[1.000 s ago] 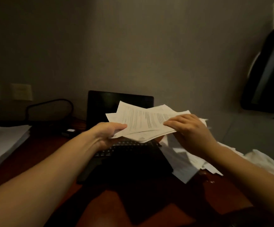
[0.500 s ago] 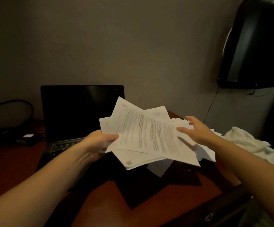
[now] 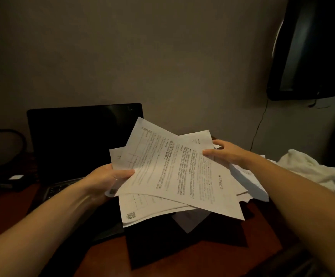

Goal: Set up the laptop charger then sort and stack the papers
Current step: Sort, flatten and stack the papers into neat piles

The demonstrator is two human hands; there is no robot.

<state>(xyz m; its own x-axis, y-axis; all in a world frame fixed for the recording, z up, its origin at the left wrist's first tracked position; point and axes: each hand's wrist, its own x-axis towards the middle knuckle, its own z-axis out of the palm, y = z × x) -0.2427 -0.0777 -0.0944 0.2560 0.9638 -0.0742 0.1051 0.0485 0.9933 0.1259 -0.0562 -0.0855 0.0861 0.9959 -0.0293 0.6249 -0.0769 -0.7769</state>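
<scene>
At the far left a black cable loop arcs against the wall, and below it a small dark charger brick lies on the reddish wooden desk; whether it is plugged in cannot be told in this dim light. Just beside it the open laptop stands with its screen dark.

The step in hand looks like gathering the loose sheets into one bundle before squaring them. To do it well, I would keep the left grip firm at the bundle's edge, let the right hand slide each stray sheet in on top, then tap the long edge on the desk — not over the keyboard — so the fanned corners line up.

The left hand is closed in a pinch, thumb on top and fingers underneath, clamping the near-left edge of the fanned papers, which hang in the air in front of the laptop. The sheets lie at different angles, none aligned.

The right hand is half open, fingers lying flat across the far-right part of the top sheet, thumb apparently tucked below — more a steadying press than a tight hold. Under it more loose sheets lie scattered on the desk. Further right a crumpled white cloth rests near the edge, and a dark monitor hangs on the wall above.
</scene>
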